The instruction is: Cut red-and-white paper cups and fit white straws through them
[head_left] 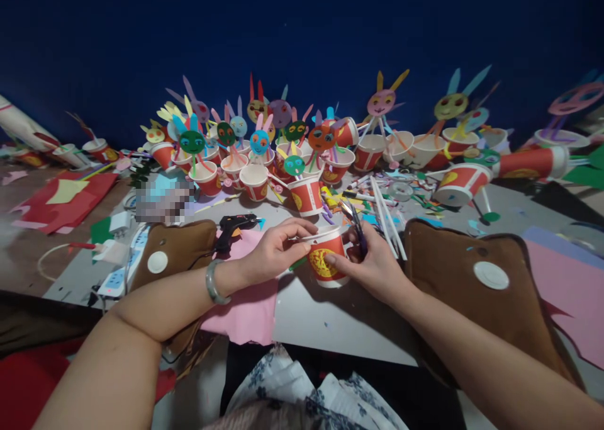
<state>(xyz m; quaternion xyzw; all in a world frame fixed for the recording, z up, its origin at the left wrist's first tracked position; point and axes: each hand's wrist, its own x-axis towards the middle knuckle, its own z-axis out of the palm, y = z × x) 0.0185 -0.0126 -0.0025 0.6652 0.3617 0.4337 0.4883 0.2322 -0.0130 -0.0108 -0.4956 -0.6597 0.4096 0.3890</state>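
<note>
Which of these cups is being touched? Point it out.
The red cup nearest the camera, between the left hand and the right hand. Both hands touch it, while the other cups sit farther back, clear of either hand.

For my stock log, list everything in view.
Held cup: one, red-white, between hands
Scissors: one pair, dark, in right hand
Glue gun: one, black, left
Other cups: many, mostly red-white, back
Paper faces: many, multicoloured, above cups
Pouches: two, brown, left and right
Sticks: several, white, beyond right hand
Pink sheet: one, pink, front left
Red paper: count unclear, red, far left
Power strip: one, white-blue, left
Left hand: one, bare, at held cup's rim
Right hand: one, bare, at its side
</note>
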